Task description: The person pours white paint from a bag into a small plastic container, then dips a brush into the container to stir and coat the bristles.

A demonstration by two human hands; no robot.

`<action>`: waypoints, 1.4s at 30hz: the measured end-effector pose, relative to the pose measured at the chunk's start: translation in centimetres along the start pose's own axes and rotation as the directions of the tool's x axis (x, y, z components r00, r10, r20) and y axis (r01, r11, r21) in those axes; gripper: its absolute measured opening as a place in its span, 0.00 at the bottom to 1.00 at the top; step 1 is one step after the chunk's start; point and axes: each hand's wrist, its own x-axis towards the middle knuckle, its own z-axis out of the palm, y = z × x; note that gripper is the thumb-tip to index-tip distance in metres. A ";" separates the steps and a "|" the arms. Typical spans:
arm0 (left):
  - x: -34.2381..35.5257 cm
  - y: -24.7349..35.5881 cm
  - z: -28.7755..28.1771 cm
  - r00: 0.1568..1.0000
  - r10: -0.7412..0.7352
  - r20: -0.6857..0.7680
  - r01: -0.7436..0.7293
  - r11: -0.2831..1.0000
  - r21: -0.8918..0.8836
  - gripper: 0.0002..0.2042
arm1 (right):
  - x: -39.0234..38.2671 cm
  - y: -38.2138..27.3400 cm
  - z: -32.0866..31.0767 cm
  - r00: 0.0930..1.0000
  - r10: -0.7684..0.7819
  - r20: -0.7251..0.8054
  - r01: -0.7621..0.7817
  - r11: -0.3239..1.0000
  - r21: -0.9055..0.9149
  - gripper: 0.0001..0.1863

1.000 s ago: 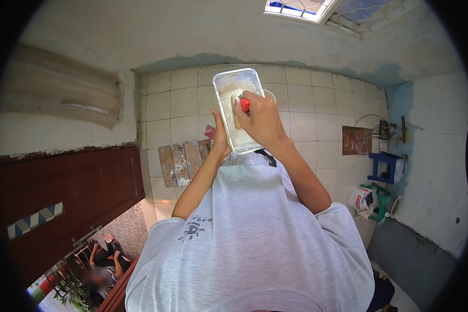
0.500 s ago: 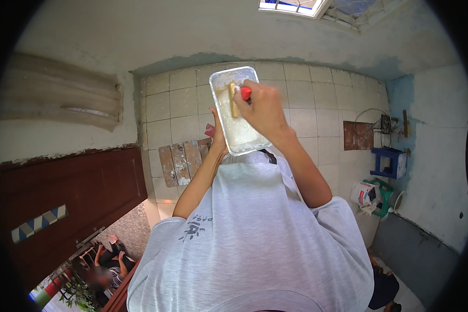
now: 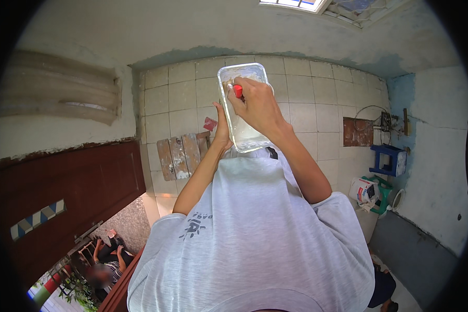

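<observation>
My left hand (image 3: 222,126) holds the left side of an oblong tray (image 3: 248,141) with pale, creamy material inside, thumb along the outer wall. Inside the tray's upper part, my right hand (image 3: 256,106) grips a small tool with a red-tipped handle (image 3: 238,91); the tool's working end is mostly hidden by my fingers.
A wooden stool (image 3: 179,157) stands on the tiled floor (image 3: 314,119), near a red scrap (image 3: 210,124). Right: blue stool (image 3: 387,160), green stool (image 3: 382,192), white bag (image 3: 363,193), cables (image 3: 385,120). Left: brown door (image 3: 67,182), seated person (image 3: 109,265). Another person (image 3: 379,288) is lower right.
The tray in my left hand sits slightly higher and further right. My right hand has moved up within the tray with the tool, now covering more of it.
</observation>
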 end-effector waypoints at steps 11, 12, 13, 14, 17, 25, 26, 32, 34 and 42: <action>0.1 0.2 -1.3 0.998 0.062 -0.007 -0.063 0.992 -0.111 0.51 | -0.9 -1.6 -3.7 0.992 0.090 0.089 -0.087 0.996 -0.034 0.13; 0.0 0.2 -1.1 0.998 0.062 -0.007 -0.062 0.992 -0.113 0.51 | -1.0 -1.3 -3.4 0.993 0.062 0.103 -0.055 0.996 -0.065 0.13; -0.1 0.2 -0.8 0.998 0.061 -0.028 -0.063 0.993 -0.100 0.51 | -1.2 -1.0 -3.1 0.992 0.034 0.118 -0.023 0.995 -0.094 0.12; -0.3 0.3 -0.7 0.997 0.061 -0.051 -0.065 0.994 -0.084 0.51 | -1.6 -0.8 -2.4 0.992 0.034 0.119 -0.023 0.995 -0.092 0.12; -0.5 0.1 -0.9 0.995 0.076 -0.063 -0.078 0.997 -0.030 0.51 | -2.2 -0.4 -0.4 0.992 0.056 0.117 -0.059 0.998 0.025 0.15; -1.5 0.7 0.8 0.998 0.060 -0.004 -0.060 0.993 -0.106 0.51 | -0.3 0.8 -0.1 0.998 0.010 -0.068 -0.007 0.999 0.046 0.15; -1.6 0.8 0.8 0.998 0.061 0.002 -0.060 0.989 -0.135 0.51 | -0.4 0.5 -0.5 0.998 0.008 -0.065 -0.005 0.999 0.048 0.15; 0.5 -0.6 -2.9 0.994 0.084 0.068 -0.069 0.976 -0.208 0.52 | -1.4 -1.7 -1.9 0.978 0.086 0.191 -0.081 0.996 -0.038 0.13; -0.6 0.4 0.2 0.996 0.080 0.036 -0.073 0.982 -0.175 0.52 | -1.5 -1.3 -2.3 0.996 0.091 0.015 -0.092 0.993 0.074 0.12; -0.5 0.6 -0.8 0.998 0.070 -0.006 -0.070 0.983 -0.169 0.51 | -1.7 -1.2 -0.1 0.999 -0.019 -0.032 0.019 1.000 0.006 0.13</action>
